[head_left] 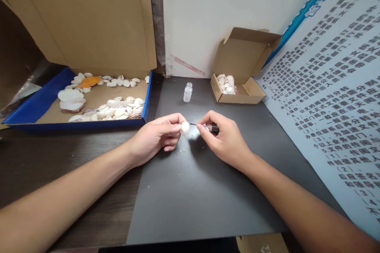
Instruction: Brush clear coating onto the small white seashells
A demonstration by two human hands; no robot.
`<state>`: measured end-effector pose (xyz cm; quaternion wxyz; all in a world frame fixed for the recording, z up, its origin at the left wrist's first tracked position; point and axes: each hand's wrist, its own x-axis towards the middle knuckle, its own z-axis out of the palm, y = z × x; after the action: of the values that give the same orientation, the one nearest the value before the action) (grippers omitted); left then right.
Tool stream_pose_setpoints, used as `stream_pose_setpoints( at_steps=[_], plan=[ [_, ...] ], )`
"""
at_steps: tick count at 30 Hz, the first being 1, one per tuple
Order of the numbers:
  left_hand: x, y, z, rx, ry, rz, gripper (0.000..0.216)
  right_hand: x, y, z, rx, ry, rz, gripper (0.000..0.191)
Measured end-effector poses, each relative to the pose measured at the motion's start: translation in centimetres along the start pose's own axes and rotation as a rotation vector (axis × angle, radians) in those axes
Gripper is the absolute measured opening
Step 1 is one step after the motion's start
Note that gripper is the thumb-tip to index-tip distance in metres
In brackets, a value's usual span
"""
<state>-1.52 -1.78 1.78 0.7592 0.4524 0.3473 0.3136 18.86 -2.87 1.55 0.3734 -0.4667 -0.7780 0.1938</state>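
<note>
Pinched between thumb and forefinger of my left hand (162,130) is a small white seashell (185,128), its ribbed side showing. My right hand (224,136) is closed around a thin brush with a black cap (215,129). The brush's dark tip points left and sits just right of the shell; whether they touch I cannot tell. Beyond both hands a small clear glass bottle (187,93) stands upright with no cap on it.
At the left an open blue-sided cardboard box (89,124) holds many white shells and an orange one (90,82). A smaller open cardboard box (255,97) at the back right holds more shells. White crumbs lie on the dark grey mat (208,197). A printed sheet (335,99) slants along the right.
</note>
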Motion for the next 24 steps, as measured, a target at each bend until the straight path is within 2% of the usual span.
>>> stream_pose_setpoints(
  at_steps=[3, 6, 9, 14, 18, 21, 24],
  plan=[
    [0.05, -0.01, 0.03, 0.046, 0.006, -0.005, 0.012, -0.03, -0.14, -0.15, 0.043, 0.037, 0.002, 0.009],
    [0.11, -0.03, 0.08, 0.08, 0.005, -0.005, 0.014, -0.19, -0.37, -0.12, 0.123, -0.005, -0.062, 0.007],
    [0.15, -0.06, 0.1, 0.102, 0.007, 0.001, 0.014, -0.19, -0.42, -0.07, 0.077, -0.045, -0.032, 0.009],
    [0.19, -0.19, 0.08, 0.161, -0.003, 0.025, 0.017, -0.04, -0.41, -0.18, 0.107, -0.005, -0.03, 0.009],
    [0.1, -0.24, 0.22, 0.322, 0.007, 0.09, 0.019, -0.01, -0.43, -0.15, 0.102, -0.052, -0.047, 0.008],
    [-0.07, -0.18, 0.39, 0.476, 0.037, 0.14, 0.021, 0.0, -0.44, -0.24, 0.048, -0.026, -0.008, 0.011],
    [-0.17, -0.18, 0.4, 0.528, 0.045, 0.161, 0.021, -0.08, -0.52, -0.34, 0.075, -0.015, -0.027, 0.011]
  ],
)
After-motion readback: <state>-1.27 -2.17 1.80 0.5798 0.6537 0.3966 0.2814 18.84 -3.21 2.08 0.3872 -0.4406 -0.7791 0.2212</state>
